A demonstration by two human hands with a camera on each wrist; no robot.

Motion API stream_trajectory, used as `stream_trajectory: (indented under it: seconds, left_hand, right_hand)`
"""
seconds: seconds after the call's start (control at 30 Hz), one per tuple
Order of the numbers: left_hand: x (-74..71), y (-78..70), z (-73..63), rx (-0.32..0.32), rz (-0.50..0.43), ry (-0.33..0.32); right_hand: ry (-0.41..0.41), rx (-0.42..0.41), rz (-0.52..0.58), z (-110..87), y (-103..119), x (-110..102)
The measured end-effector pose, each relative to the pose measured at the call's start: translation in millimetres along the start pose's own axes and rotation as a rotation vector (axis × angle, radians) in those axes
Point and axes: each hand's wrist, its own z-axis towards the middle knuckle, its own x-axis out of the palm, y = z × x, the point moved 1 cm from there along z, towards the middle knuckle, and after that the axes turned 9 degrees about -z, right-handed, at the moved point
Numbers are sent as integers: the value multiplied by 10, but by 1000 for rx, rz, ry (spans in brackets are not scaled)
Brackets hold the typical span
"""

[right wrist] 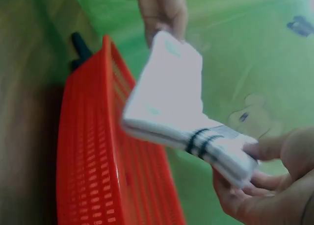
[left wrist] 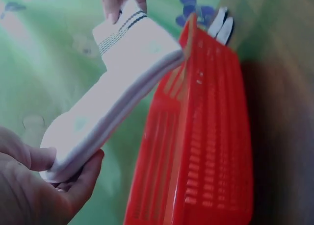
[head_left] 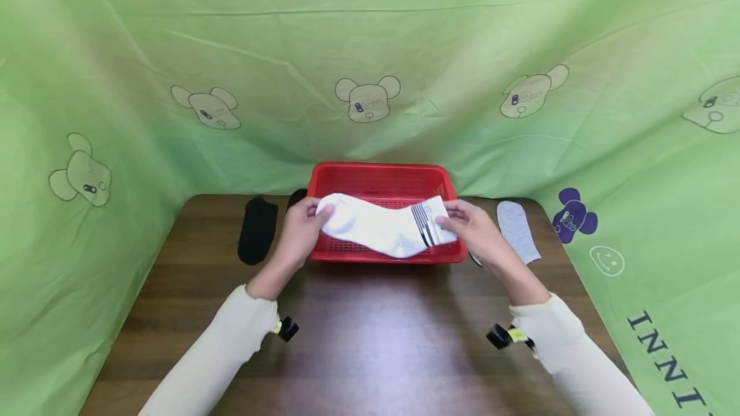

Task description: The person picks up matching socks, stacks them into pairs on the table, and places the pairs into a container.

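Observation:
A white sock (head_left: 376,225) with dark stripes near its cuff is stretched out flat between both hands, above a red plastic basket (head_left: 387,259). My left hand (head_left: 299,226) pinches the toe end between thumb and fingers. At the cuff, my right hand (head_left: 475,231) pinches just past the stripes. In the left wrist view the sock (left wrist: 117,83) looks layered along its edge, and the thumb lies on top of the toe. The right wrist view shows the striped cuff (right wrist: 221,154) between the right thumb and fingers.
A black sock (head_left: 257,230) lies left of the basket, with another dark one (head_left: 297,198) partly hidden behind the left hand. To the right lies a light grey sock (head_left: 516,231); something pale beside it is mostly covered by the right hand. Green printed cloth (head_left: 370,37) hangs behind the wooden table (head_left: 370,332).

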Motion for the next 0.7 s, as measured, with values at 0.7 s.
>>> stream_trajectory:
  seconds: [0.7]
  left_hand:
    - [290, 393, 888, 92, 610, -8]
  right_hand:
    - [-146, 119, -394, 1196, -444, 499]
